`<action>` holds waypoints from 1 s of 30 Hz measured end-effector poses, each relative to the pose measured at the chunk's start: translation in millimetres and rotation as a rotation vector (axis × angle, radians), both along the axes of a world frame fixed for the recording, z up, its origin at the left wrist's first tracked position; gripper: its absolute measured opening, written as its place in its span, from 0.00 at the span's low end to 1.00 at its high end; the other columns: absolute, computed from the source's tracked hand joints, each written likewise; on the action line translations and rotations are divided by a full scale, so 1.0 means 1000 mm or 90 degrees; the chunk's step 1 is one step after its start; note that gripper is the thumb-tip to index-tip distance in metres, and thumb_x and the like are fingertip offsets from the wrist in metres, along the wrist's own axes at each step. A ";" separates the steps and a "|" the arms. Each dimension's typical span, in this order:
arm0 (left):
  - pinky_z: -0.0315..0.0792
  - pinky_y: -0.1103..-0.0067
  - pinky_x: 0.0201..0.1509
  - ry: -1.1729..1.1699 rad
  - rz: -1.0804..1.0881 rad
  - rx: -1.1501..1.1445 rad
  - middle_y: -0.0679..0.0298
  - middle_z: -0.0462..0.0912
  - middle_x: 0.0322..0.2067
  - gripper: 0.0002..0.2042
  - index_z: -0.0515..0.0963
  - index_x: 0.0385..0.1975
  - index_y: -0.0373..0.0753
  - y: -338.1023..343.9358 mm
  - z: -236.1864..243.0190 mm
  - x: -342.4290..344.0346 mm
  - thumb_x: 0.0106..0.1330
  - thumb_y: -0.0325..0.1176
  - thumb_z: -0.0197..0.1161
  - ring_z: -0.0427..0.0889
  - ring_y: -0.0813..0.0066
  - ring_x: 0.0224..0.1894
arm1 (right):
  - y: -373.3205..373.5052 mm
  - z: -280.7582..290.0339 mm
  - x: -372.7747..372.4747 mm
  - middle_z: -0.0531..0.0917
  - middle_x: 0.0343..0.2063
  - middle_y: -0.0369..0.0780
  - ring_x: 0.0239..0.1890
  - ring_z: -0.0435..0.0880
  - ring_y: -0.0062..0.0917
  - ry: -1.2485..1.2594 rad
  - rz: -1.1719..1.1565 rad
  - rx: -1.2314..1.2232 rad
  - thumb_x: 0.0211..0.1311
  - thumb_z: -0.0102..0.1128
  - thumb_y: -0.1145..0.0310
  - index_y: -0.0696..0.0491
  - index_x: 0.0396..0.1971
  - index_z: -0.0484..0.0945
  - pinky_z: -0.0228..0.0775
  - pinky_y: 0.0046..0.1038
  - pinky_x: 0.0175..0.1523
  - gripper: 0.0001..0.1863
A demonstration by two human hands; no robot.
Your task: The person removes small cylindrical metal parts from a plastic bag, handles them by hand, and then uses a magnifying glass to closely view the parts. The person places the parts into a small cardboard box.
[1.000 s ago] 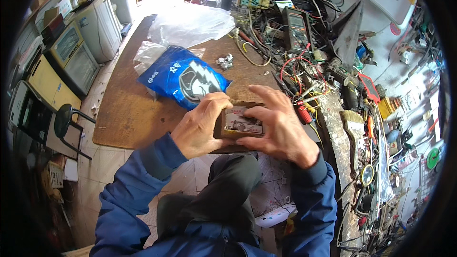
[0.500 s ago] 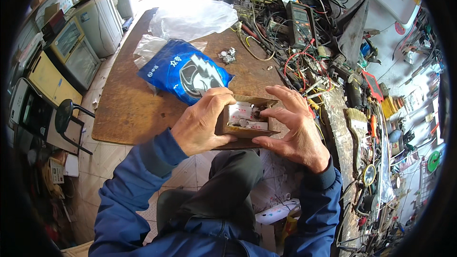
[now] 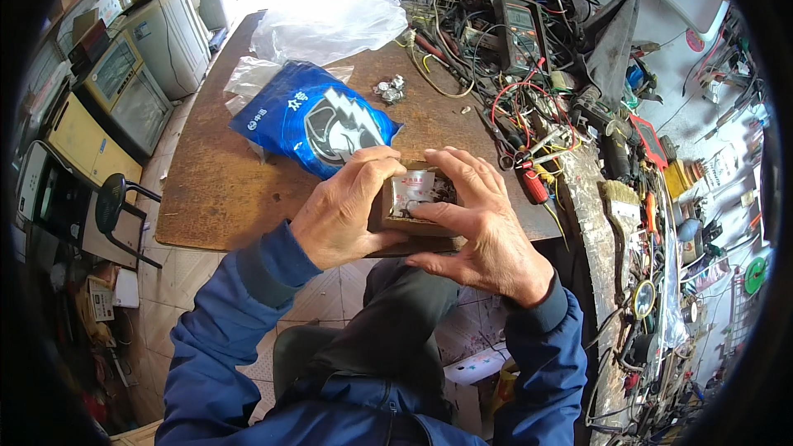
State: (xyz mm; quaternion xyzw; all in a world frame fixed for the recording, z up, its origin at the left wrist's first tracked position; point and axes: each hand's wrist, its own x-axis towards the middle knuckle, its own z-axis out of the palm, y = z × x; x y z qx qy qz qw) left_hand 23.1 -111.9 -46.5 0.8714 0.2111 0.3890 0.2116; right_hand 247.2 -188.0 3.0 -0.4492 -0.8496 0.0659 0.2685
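Note:
A small brown cardboard box (image 3: 421, 228) is held above the near edge of the table. My left hand (image 3: 347, 202) is closed around its left side, thumb along the near side and fingers at the far left corner. Inside lie a white packet with red print (image 3: 413, 187) and small dark pieces, partly covered by my fingers. My right hand (image 3: 487, 227) is spread over the box's right side. Its index finger reaches into the box against the contents, while the thumb sticks out apart near the front.
A blue printed plastic bag (image 3: 314, 120) lies just beyond the box on the wooden table (image 3: 198, 206). Behind it are clear plastic sheeting (image 3: 330, 25) and crumpled foil (image 3: 389, 89). To the right, tangled cables, a multimeter (image 3: 520, 29), a red-handled screwdriver (image 3: 534, 186) and a brush (image 3: 619, 202) crowd the bench.
My right hand has moved left over the box, its index finger further across the contents. The box's right flap, standing out before, is now hidden under that hand.

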 end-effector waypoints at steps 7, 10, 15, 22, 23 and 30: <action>0.73 0.65 0.64 0.021 0.014 0.002 0.49 0.72 0.61 0.42 0.66 0.57 0.39 0.000 0.001 -0.005 0.40 0.29 0.85 0.75 0.50 0.64 | -0.003 0.005 0.018 0.70 0.67 0.52 0.71 0.64 0.51 0.053 -0.029 0.011 0.39 0.85 0.54 0.52 0.43 0.87 0.55 0.51 0.73 0.30; 0.73 0.64 0.65 0.015 0.012 0.007 0.49 0.71 0.62 0.42 0.66 0.57 0.39 -0.001 0.000 -0.002 0.40 0.29 0.85 0.74 0.50 0.64 | -0.011 0.006 0.028 0.69 0.68 0.53 0.71 0.65 0.52 0.044 -0.073 -0.014 0.39 0.85 0.54 0.52 0.45 0.87 0.55 0.50 0.73 0.31; 0.74 0.64 0.64 -0.031 0.015 0.050 0.48 0.70 0.62 0.41 0.66 0.56 0.38 0.000 0.002 0.000 0.41 0.29 0.85 0.74 0.49 0.64 | -0.017 -0.007 0.027 0.69 0.68 0.54 0.70 0.67 0.51 0.109 -0.086 -0.073 0.42 0.84 0.59 0.54 0.48 0.86 0.61 0.49 0.71 0.30; 0.79 0.68 0.58 -0.007 0.024 0.077 0.47 0.72 0.63 0.25 0.78 0.43 0.35 -0.001 0.005 -0.004 0.45 0.30 0.84 0.79 0.55 0.59 | -0.014 -0.020 0.030 0.69 0.66 0.56 0.69 0.70 0.49 0.186 -0.088 -0.059 0.50 0.80 0.61 0.56 0.44 0.87 0.67 0.47 0.67 0.22; 0.79 0.68 0.57 0.009 0.024 0.082 0.47 0.72 0.63 0.23 0.80 0.41 0.34 -0.002 0.006 -0.003 0.46 0.30 0.83 0.80 0.55 0.58 | -0.012 -0.024 0.030 0.70 0.66 0.56 0.69 0.70 0.49 0.183 -0.089 -0.050 0.52 0.79 0.61 0.56 0.43 0.87 0.67 0.46 0.67 0.21; 0.80 0.69 0.55 -0.013 -0.001 0.024 0.47 0.78 0.58 0.15 0.82 0.38 0.33 0.001 0.010 -0.004 0.53 0.29 0.78 0.84 0.57 0.52 | 0.001 -0.043 0.029 0.75 0.62 0.53 0.59 0.79 0.40 0.367 -0.102 -0.112 0.61 0.74 0.63 0.59 0.37 0.86 0.72 0.37 0.61 0.14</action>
